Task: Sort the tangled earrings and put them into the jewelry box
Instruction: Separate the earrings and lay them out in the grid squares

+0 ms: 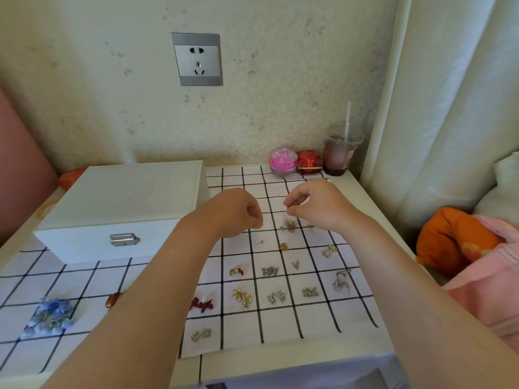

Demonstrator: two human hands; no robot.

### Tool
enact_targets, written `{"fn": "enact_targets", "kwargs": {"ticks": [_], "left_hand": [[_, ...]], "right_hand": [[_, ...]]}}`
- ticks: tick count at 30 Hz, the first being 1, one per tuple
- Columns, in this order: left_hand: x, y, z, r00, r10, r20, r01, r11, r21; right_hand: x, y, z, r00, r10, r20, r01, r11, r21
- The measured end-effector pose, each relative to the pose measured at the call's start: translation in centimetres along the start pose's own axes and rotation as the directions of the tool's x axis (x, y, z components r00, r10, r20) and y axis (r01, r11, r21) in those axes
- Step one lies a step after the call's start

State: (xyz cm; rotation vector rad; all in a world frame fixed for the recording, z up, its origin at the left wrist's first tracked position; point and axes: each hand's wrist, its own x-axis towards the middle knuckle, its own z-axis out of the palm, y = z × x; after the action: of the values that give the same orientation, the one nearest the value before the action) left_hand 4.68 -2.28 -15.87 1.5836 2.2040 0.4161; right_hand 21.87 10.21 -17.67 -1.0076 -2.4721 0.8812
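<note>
A white jewelry box (120, 203) with a metal clasp stands closed at the left of the table. Earrings lie spread over a checked cloth (317, 318): a tangled cluster (289, 226) under my hands, gold ones (242, 298), red bow ones (202, 304), butterfly ones (270, 271) and blue flower ones (52, 318). My left hand (236, 213) and my right hand (314, 206) hover just above the cluster, both with fingertips pinched. Whatever they pinch is too small to make out.
A pink jar (283, 161), a red jar (309, 162) and a plastic cup with a straw (341, 153) stand at the back right by the wall. A curtain (438, 94) hangs at the right. Orange and pink fabric (460, 242) lies beside the table.
</note>
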Motion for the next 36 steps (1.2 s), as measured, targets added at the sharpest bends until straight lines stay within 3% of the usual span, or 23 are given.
{"fn": "enact_targets", "kwargs": {"ticks": [6, 11, 13, 16, 21, 25, 36], "left_hand": [[-0.8, 0.7, 0.4, 0.988, -0.136, 0.074, 0.099, 0.923, 0.373], [-0.8, 1.4, 0.2, 0.985, -0.139, 0.098, 0.083, 0.896, 0.437], [-0.6, 1.4, -0.2, 0.996, -0.075, 0.037, 0.059, 0.945, 0.323], [-0.1, 1.6, -0.6, 0.985, 0.007, -0.172, -0.014, 0.999, -0.037], [0.4, 2.0, 0.0, 0.975, -0.011, -0.223, -0.094, 0.885, -0.457], [0.3, 1.4, -0.1, 0.971, -0.07, -0.229, -0.092, 0.776, -0.624], [0.4, 0.8, -0.4, 0.991, -0.088, -0.103, -0.018, 0.665, -0.747]], "right_hand": [[-0.3, 0.3, -0.2, 1.0, -0.019, -0.006, 0.019, 0.999, 0.037], [-0.2, 0.2, -0.3, 1.0, -0.016, 0.01, 0.015, 0.999, 0.047], [-0.1, 0.0, -0.3, 1.0, -0.023, 0.012, 0.023, 0.998, 0.065], [0.0, -0.4, -0.2, 0.998, -0.056, -0.012, 0.057, 0.995, 0.084], [0.1, -1.6, 0.3, 0.988, -0.122, -0.096, 0.135, 0.98, 0.148], [0.1, -2.1, 0.5, 0.984, -0.087, -0.157, 0.13, 0.948, 0.291], [0.1, -2.7, 1.2, 0.94, -0.171, -0.296, 0.228, 0.959, 0.168]]}}
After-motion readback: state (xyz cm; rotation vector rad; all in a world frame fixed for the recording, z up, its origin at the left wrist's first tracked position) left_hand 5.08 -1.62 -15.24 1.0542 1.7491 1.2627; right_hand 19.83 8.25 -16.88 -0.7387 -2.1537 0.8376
